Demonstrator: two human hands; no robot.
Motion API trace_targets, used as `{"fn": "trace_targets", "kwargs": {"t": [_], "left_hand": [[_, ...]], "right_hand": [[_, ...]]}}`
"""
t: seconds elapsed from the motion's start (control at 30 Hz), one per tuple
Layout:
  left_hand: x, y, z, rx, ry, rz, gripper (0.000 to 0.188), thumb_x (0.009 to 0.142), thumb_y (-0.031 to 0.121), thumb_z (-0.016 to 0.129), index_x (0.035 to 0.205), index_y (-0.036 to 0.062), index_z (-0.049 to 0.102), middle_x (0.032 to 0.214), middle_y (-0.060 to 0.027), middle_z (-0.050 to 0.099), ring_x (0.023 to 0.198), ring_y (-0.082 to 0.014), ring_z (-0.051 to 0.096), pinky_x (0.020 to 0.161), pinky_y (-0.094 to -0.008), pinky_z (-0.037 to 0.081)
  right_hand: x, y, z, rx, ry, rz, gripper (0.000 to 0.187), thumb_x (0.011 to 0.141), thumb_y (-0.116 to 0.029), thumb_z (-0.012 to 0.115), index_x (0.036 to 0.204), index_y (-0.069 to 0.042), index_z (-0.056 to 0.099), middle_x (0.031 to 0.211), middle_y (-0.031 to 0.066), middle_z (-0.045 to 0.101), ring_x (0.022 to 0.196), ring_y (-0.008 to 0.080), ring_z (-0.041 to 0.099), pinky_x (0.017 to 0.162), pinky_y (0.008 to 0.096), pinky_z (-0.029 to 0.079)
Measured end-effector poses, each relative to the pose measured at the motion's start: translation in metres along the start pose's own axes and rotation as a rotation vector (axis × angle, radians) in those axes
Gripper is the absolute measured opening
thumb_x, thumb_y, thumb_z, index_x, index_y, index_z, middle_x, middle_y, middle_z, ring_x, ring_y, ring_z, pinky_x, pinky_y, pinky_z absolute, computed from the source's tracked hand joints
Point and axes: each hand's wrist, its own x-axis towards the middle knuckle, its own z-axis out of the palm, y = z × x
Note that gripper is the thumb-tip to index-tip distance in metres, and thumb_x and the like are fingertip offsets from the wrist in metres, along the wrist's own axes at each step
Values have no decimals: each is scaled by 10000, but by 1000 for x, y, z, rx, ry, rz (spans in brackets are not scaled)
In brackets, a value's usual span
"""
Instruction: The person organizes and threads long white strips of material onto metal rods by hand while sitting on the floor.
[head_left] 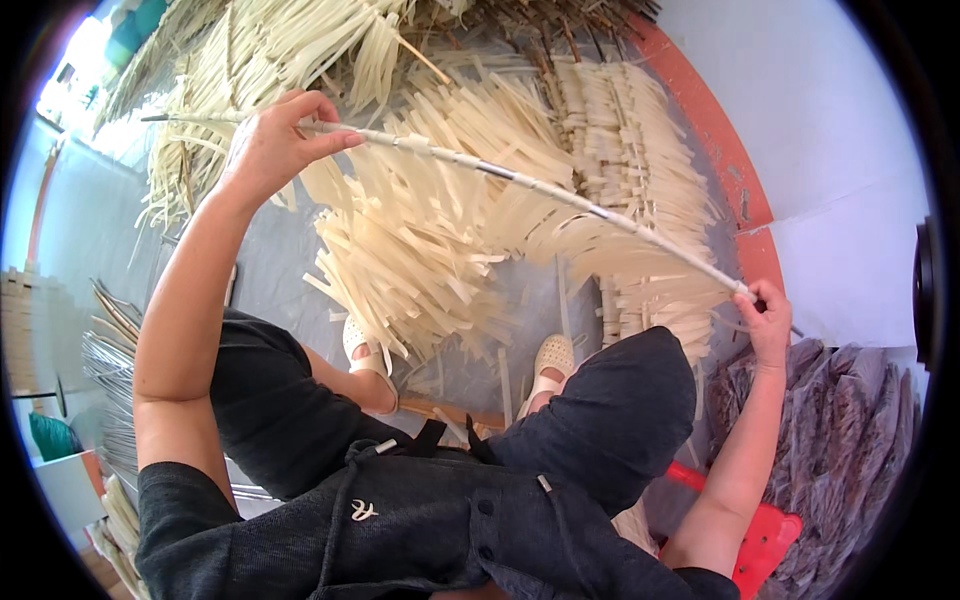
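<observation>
Head view: the left hand (282, 142), nearly closed, pinched a long, thin, pale-wrapped rod (560, 194) fringed with flat cream strips (590, 240), over a pale strip heap (400, 265); the right hand (768, 316), curled, gripped near the rod's right end.

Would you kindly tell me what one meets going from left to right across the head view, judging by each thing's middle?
Silvery rods, left hand, left shoe, right shoe, row of pale strips, right hand, dark bundles. The long pole spans both hands, so it is left out.
</observation>
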Motion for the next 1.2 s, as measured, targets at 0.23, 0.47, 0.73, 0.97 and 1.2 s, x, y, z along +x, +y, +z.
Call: {"fn": "trace_targets", "kwargs": {"t": [0.23,0.47,0.73,0.97,1.2], "left_hand": [[-50,-52,131,285,-327,-249,246,831,314,698,1051,206,676,1094,-77,599,985,-293,629,849,-407,513],[0,6,77,220,-146,-171,353,801,406,729,1028,140,681,1011,-69,617,898,-243,655,740,-373,520],[-18,-27,149,323,-339,-190,543,815,632,607,1092,172,690,1123,-99,595,995,-311,622,837,-421,516],[14,31,99,264,-312,-223,571,806,625,630,1107,142,680,1095,-106,600,983,-286,632,820,-415,510],[-9,-9,167,285,-400,-243,589,788,626,650,1160,170,666,1132,-118,575,1013,-295,622,829,-425,516]], "right_hand": [[-7,50,137,-273,-159,-58,390,781,-350,751,999,-47,638,932,164,668,808,319,633,720,386,496],[2,22,88,-401,79,41,417,758,-420,757,976,-84,641,739,134,622,669,281,586,604,380,434],[16,81,165,-358,-26,-85,370,780,-401,748,945,-94,626,731,145,650,643,275,611,593,373,460],[11,46,91,-230,131,32,466,772,-481,752,1011,-94,648,789,146,663,722,323,638,651,396,489],[-16,73,183,-229,30,18,450,738,-431,798,981,-80,654,772,157,674,692,318,656,631,381,498]]}}
